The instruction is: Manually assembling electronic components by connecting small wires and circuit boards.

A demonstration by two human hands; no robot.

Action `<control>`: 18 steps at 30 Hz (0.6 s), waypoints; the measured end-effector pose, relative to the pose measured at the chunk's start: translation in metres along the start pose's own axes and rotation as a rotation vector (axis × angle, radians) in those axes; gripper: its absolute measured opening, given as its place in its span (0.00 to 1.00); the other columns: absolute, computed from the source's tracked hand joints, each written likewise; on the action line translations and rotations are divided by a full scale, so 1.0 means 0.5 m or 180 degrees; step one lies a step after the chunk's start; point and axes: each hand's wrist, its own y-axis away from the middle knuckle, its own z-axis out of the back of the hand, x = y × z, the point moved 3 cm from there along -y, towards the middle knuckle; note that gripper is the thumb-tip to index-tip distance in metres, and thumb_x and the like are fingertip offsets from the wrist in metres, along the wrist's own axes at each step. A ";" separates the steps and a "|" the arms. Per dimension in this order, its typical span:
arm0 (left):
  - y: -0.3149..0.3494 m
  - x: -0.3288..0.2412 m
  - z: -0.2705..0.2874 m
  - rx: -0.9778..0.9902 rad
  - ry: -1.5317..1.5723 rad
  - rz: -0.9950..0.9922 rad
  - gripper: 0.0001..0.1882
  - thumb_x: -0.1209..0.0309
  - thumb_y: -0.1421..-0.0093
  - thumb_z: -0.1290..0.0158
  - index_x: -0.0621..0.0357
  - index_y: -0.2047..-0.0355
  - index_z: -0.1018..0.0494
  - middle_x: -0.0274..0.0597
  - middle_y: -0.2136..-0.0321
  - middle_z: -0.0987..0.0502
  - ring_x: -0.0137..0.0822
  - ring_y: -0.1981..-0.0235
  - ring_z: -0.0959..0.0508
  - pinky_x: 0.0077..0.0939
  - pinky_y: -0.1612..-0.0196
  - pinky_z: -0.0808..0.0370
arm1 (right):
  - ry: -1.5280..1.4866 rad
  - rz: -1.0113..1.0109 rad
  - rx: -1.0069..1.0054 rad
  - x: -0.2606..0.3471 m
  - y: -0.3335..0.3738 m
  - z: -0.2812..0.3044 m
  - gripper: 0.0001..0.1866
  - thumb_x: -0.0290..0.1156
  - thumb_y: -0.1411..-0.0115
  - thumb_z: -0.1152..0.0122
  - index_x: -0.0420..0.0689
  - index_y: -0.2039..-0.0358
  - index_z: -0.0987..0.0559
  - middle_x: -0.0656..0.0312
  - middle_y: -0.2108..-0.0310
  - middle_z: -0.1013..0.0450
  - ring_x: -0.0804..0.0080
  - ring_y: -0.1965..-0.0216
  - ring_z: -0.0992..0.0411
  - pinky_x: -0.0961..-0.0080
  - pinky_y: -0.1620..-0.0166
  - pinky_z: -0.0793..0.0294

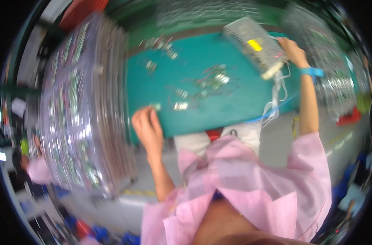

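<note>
My left hand (pixel 147 126) is over the front left edge of the green mat (pixel 235 110), its fingers loosely bent and slightly apart. A small circuit board (pixel 155 106) lies just past its fingertips. On the right, my right hand (pixel 293 52) is at the side of a perforated metal box (pixel 255 47) with a yellow label. Its fingers are closed near a bit of white at the box's edge; what they grip, if anything, is hidden by blur. Several small boards with thin wires (pixel 218 77) are scattered across the mat.
A tall stack of clear plastic trays (pixel 84 106) filled with boards borders the mat on the left. More clear trays (pixel 325 57) stand at the right. White cables (pixel 278 92) and a blue cable (pixel 272 113) hang over the mat's front right edge.
</note>
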 end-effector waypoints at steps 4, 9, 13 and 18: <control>-0.005 0.024 -0.003 -0.0102 -0.0069 -0.0010 0.11 0.75 0.44 0.48 0.58 0.59 0.29 0.44 0.63 0.29 0.43 0.58 0.30 0.32 0.54 0.33 | -0.1334 0.0307 0.0252 -0.005 0.008 0.094 0.23 0.47 0.35 0.59 0.39 0.56 0.26 0.51 0.60 0.25 0.53 0.58 0.27 0.64 0.58 0.29; -0.026 0.022 -0.002 -0.0258 -0.0109 0.0204 0.12 0.72 0.44 0.47 0.58 0.58 0.29 0.43 0.63 0.30 0.42 0.58 0.30 0.31 0.54 0.33 | -0.1705 0.0753 -0.0831 0.279 0.159 0.135 0.14 0.36 0.35 0.54 0.44 0.56 0.24 0.67 0.63 0.26 0.79 0.67 0.34 0.84 0.60 0.34; -0.034 0.024 -0.012 -0.0177 -0.0555 0.0022 0.12 0.71 0.44 0.46 0.58 0.60 0.29 0.42 0.63 0.30 0.42 0.58 0.30 0.31 0.54 0.33 | -0.1841 0.2090 -0.0202 0.487 0.261 0.028 0.07 0.30 0.42 0.46 0.49 0.62 0.25 0.65 0.69 0.28 0.71 0.71 0.33 0.76 0.67 0.33; -0.041 0.016 -0.017 0.0039 -0.0407 0.0006 0.11 0.69 0.45 0.45 0.57 0.61 0.29 0.42 0.63 0.30 0.40 0.58 0.31 0.30 0.56 0.33 | -0.1327 0.2347 -0.0409 0.592 0.344 -0.089 0.10 0.31 0.45 0.42 0.46 0.62 0.27 0.62 0.74 0.33 0.66 0.70 0.35 0.73 0.63 0.33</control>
